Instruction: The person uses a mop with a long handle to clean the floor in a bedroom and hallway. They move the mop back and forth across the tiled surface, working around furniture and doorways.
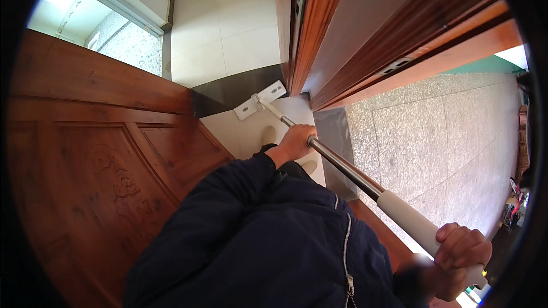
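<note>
A flat mop with a metal pole (346,164) runs slantwise before my body. My left hand (295,142) is closed around the lower part of its pole, near the white joint. Farther up, my right hand (462,256) grips the light grey handle sleeve (406,218) close to its end. The white mop head (260,101) lies at the dark threshold strip (239,87), by the foot of the wooden door frame. Below the head, light-coloured shoe tips show on the pale floor tile (231,132). Whether a cloth is under the head is hidden.
A carved wooden door (124,171) stands at the left. Wooden door frames (319,21) with metal strike plates rise at the upper right. Beyond them lies a speckled stone floor (411,137). Pale tiles (227,21) continue past the threshold, and a window (115,30) shows upper left.
</note>
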